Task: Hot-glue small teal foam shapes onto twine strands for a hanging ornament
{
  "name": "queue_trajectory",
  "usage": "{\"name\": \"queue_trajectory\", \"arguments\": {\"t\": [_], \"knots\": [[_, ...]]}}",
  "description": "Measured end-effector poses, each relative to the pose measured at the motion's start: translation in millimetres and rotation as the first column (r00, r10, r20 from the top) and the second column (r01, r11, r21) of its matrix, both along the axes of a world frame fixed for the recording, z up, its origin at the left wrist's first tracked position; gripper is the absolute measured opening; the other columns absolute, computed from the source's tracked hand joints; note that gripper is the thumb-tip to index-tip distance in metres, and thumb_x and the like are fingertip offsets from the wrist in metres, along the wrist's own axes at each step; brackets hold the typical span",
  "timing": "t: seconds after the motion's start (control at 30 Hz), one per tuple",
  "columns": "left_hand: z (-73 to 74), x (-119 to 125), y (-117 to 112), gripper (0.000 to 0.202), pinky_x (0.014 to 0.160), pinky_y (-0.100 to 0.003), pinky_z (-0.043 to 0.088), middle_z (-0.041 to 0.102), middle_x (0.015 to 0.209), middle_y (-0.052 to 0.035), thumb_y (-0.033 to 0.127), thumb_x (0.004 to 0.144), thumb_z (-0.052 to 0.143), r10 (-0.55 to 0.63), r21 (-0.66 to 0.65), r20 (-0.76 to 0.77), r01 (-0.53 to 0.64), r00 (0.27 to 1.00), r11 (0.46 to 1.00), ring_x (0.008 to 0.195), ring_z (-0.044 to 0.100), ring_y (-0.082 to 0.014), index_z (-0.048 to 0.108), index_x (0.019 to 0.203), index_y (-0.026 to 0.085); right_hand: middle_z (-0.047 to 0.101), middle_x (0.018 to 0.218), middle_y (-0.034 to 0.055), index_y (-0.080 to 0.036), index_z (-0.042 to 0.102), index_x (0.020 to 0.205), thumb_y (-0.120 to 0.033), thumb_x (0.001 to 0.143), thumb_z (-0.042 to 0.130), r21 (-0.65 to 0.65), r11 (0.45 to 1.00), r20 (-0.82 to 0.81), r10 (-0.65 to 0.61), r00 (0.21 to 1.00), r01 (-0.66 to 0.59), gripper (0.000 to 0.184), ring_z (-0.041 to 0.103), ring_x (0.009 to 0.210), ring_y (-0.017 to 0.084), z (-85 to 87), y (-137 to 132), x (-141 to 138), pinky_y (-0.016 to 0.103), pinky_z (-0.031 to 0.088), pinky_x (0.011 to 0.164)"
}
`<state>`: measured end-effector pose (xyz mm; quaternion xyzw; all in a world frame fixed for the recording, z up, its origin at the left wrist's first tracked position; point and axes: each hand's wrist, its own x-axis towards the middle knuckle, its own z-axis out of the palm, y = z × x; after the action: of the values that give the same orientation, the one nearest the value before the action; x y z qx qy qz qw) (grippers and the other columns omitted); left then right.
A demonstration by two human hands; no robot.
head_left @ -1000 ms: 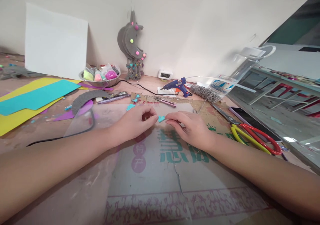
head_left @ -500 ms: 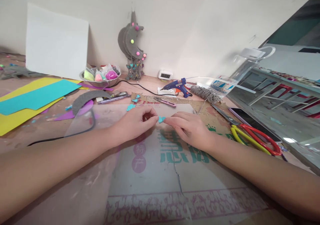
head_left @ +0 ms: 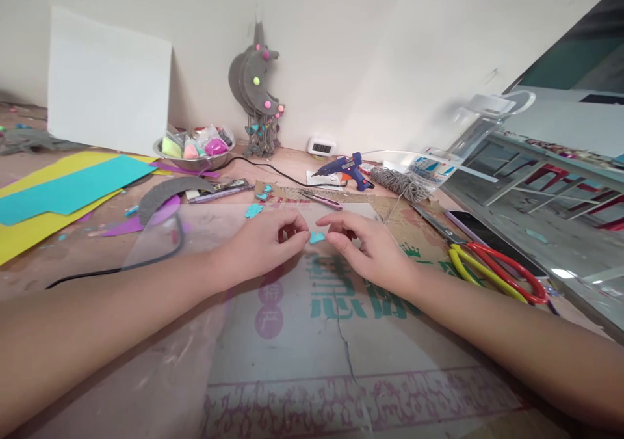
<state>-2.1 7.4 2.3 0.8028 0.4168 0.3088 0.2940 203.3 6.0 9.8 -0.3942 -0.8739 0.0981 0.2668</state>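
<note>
Behind our table [head_left: 291, 157] stands a white wall [head_left: 390, 68], and past its right edge our head view shows the floor [head_left: 560, 247]. Our left hand [head_left: 266, 240] pinches one end of a blue bit [head_left: 318, 237]. Our right hand [head_left: 370, 247] is just beside the other end, finger and thumb a little apart; we cannot tell if they touch it. So the blue bit is in the small gap between our hands, over a see-through sheet [head_left: 170, 374]. Flat printed card [head_left: 424, 227] stretches between our arms. Our phone [head_left: 480, 229] lies near the table's right edge, beside the scissors [head_left: 458, 236]. We see big green signs [head_left: 336, 286] and purple circles [head_left: 269, 320] with 特 and 产. The clock [head_left: 322, 146] has numbers too blurry for us.
</note>
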Motion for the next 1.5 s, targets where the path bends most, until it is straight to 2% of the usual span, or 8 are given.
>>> {"name": "queue_trajectory", "arguments": {"t": [0.17,0.47,0.57,0.7,0.9,1.07,1.33,1.5], "knots": [[-1.5,0.0,-0.5,0.017,0.058,-0.023,0.038,0.061,0.07,0.002,0.028,0.082,0.046,-0.019,0.021,-0.02,0.019,1.0,1.0,0.064,0.053,-0.0118,0.058,0.075,0.019,0.062,0.07,0.0015,-0.016,0.063,0.081,-0.025,0.088,0.047,-0.101,0.995,-0.015,-0.02,1.0,0.019,0.02,0.053,0.062,0.011,1.7,1.1,-5.1,0.021,0.04,0.056],[2.5,-0.9,-0.7,0.038,0.06,-0.026,0.039,0.063,0.078,-0.0005,0.048,0.087,0.039,-0.033,-0.007,-0.066,0.033,0.997,0.999,0.07,0.054,-0.0144,0.062,0.084,0.018,0.054,0.06,-0.001,-0.016,0.059,0.073,-0.025,0.086,0.046,-0.228,0.972,-0.102,-0.086,0.991,0.061,0.021,0.047,0.055,0.009,5.2,-1.2,-8.2,0.02,0.035,0.05],[2.3,0.1,-0.5,0.038,0.059,-0.026,0.038,0.063,0.078,-0.0005,0.053,0.082,0.046,-0.024,-0.005,-0.091,0.023,0.996,1.0,0.07,0.054,-0.0146,0.062,0.083,0.019,0.054,0.061,-0.0007,-0.016,0.058,0.07,-0.026,0.086,0.047,-0.223,0.973,-0.121,-0.091,0.988,0.063,0.022,0.048,0.056,0.009,5.2,-1.4,-8.6,0.02,0.035,0.051],[0.4,1.4,0.9,0.03,0.066,-0.028,0.039,0.062,0.077,-0.0007,0.048,0.076,0.057,-0.072,0.106,-0.165,0.09,0.984,0.99,0.075,0.054,-0.0157,0.06,0.074,0.018,0.055,0.063,-0.0001,-0.015,0.061,0.073,-0.027,0.087,0.047,-0.188,0.98,-0.147,-0.094,0.985,0.065,0.022,0.047,0.057,0.009,4.0,-2.7,-8.6,0.021,0.036,0.052],[3.0,2.5,-1.9,0.037,0.07,-0.029,0.039,0.063,0.078,-0.0008,0.052,0.081,0.05,-0.024,0.123,-0.135,0.041,0.991,0.992,0.08,0.055,-0.0167,0.063,0.08,0.018,0.059,0.066,0.0011,-0.015,0.061,0.075,-0.026,0.086,0.048,-0.084,0.996,-0.149,-0.041,0.988,0.029,0.02,0.049,0.059,0.01,1.5,-2.9,-7.4,0.021,0.037,0.053],[3.9,3.7,-4.6,0.026,0.07,-0.027,0.039,0.063,0.076,0.0005,0.039,0.083,0.05,0.018,0.146,-0.13,0.001,0.991,0.989,0.077,0.055,-0.0148,0.063,0.078,0.018,0.061,0.068,0.0018,-0.015,0.061,0.074,-0.025,0.086,0.048,-0.067,0.997,-0.142,-0.04,0.989,0.031,0.02,0.051,0.061,0.01,0.9,-2.9,-7.6,0.021,0.037,0.054],[-0.1,3.8,-1.7,0.013,0.066,-0.026,0.04,0.064,0.075,0.001,0.024,0.078,0.051,-0.015,0.13,-0.133,0.032,0.991,0.991,0.071,0.056,-0.0136,0.062,0.079,0.018,0.057,0.064,0.0001,-0.015,0.06,0.072,-0.025,0.086,0.048,-0.132,0.99,-0.14,-0.073,0.987,0.055,0.021,0.048,0.057,0.009,2.2,-2.1,-8.6,0.021,0.036,0.052],[2.9,2.6,-2.0,0.016,0.068,-0.028,0.04,0.064,0.082,-0.0012,0.021,0.081,0.046,-0.032,0.112,-0.127,0.046,0.991,0.993,0.075,0.056,-0.0149,0.061,0.082,0.017,0.055,0.062,-0.0007,-0.015,0.06,0.072,-0.026,0.086,0.048,-0.154,0.986,-0.145,-0.083,0.986,0.061,0.021,0.047,0.056,0.009,2.4,-1.6,-9.1,0.02,0.035,0.051]]}}
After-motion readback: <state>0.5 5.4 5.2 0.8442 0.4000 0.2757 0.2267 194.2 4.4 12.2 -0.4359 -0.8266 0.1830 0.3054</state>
